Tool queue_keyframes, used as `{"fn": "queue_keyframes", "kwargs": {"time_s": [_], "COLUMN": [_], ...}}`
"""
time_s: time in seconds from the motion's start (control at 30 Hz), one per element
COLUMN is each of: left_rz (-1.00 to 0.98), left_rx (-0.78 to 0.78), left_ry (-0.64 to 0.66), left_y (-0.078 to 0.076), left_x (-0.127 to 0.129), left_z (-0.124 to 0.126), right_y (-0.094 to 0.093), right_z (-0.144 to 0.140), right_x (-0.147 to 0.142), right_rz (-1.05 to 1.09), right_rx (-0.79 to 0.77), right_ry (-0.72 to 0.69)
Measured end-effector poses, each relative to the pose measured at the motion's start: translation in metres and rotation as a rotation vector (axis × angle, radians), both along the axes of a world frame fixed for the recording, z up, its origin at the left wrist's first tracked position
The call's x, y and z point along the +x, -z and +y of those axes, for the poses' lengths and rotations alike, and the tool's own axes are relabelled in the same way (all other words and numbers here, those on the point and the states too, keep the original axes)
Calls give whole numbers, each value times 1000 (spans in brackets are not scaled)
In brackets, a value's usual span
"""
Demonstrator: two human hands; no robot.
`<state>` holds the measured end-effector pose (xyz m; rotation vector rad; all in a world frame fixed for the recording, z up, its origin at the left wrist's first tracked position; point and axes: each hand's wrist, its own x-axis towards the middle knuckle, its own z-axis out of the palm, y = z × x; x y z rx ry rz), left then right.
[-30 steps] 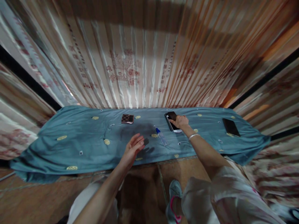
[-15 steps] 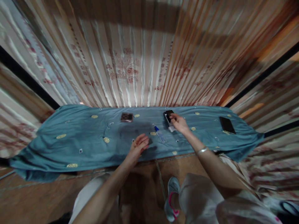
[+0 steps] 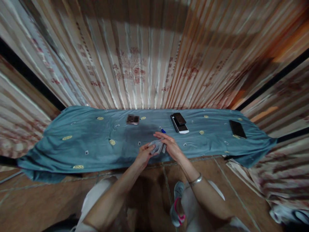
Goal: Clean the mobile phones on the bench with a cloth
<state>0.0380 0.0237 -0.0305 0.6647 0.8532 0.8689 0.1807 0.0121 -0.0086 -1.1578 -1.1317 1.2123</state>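
Observation:
A crumpled light grey cloth (image 3: 156, 147) is gripped between my two hands above the front part of the bench. My left hand (image 3: 144, 152) has its fingers closed on the cloth's left side. My right hand (image 3: 170, 145) pinches the other side, its fingers stretching over the top. Just beyond the right fingers shows the blue cap (image 3: 163, 131) of a clear bottle, whose body is hidden by the hand. Farther back, a small black phone (image 3: 179, 119) lies on a larger dark device with a white end (image 3: 183, 130).
Blue-green patterned fabric (image 3: 91, 141) covers the long bench. A small dark device (image 3: 132, 119), blurred out, lies back left; a black flat device (image 3: 237, 129) lies at the right. Pleated curtains (image 3: 154, 64) hang behind, and dark poles (image 3: 36, 77) flank the bench. Below is tiled floor (image 3: 229, 180).
My right hand has left the stacked devices and moved toward me and left with the cloth. My left hand, formerly empty, now grips the cloth too.

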Motion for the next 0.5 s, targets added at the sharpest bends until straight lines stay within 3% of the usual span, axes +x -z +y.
{"fn": "queue_keyframes", "kwargs": {"time_s": [0.1, 0.2, 0.27, 0.37, 0.5], "left_rz": [230, 551, 657, 616, 229], "left_rx": [233, 721, 825, 623, 123], "left_ry": [-39, -27, -49, -87, -189], "left_y": [6, 3, 1, 2, 7], "left_x": [-12, -28, -36, -39, -33], "left_z": [8, 17, 22, 26, 27], "right_y": [10, 19, 25, 34, 43], "right_z": [15, 31, 39, 46, 48], "right_x": [17, 30, 33, 31, 32], "right_rz": [-349, -877, -1119, -1287, -1280], "right_rx": [52, 70, 48, -21, -82], "right_ry": [147, 289, 289, 206, 207]}}
